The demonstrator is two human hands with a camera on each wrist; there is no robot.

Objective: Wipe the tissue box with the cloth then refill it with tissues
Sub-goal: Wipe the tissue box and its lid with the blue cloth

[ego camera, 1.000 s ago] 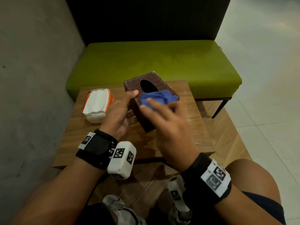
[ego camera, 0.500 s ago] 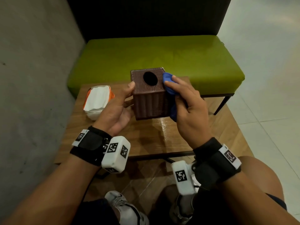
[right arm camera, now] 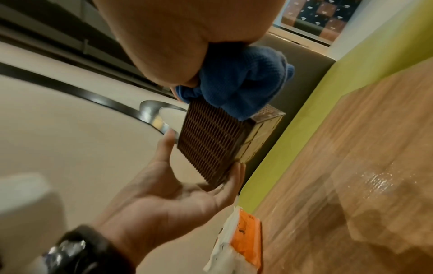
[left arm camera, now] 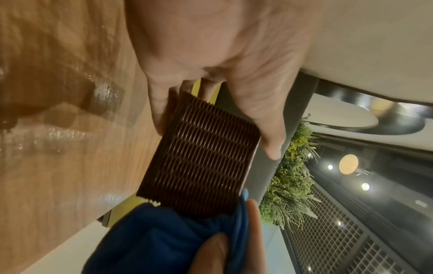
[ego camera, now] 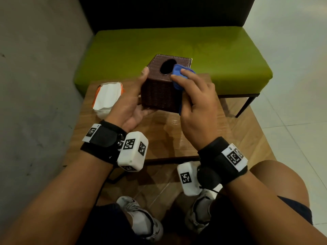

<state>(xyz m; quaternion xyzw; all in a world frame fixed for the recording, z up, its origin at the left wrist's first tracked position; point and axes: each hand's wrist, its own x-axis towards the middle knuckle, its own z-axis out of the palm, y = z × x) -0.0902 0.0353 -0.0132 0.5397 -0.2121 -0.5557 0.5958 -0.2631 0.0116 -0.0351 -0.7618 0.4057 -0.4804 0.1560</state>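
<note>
The brown woven tissue box [ego camera: 159,91] is held off the wooden table [ego camera: 177,138], tilted, with its dark oval opening on top. My left hand [ego camera: 137,96] grips it, thumb on the top left edge and fingers under its base [right arm camera: 234,178]. My right hand [ego camera: 192,89] holds the bunched blue cloth [ego camera: 177,75] against the box's top right edge, beside the opening. The wrist views show the box [left arm camera: 201,166] [right arm camera: 211,146] with the cloth [left arm camera: 164,239] [right arm camera: 241,83] pressed on it. A white and orange tissue pack [ego camera: 108,96] lies at the table's left.
A green cushioned bench [ego camera: 177,46] with a dark backrest stands right behind the table. A grey wall [ego camera: 35,85] runs along the left, and pale floor tiles [ego camera: 292,103] lie to the right. My knees and shoes are under the table's near edge.
The box has been turned in my left hand. The cloth went from the top to the right side, then back up to the top right edge by the opening.
</note>
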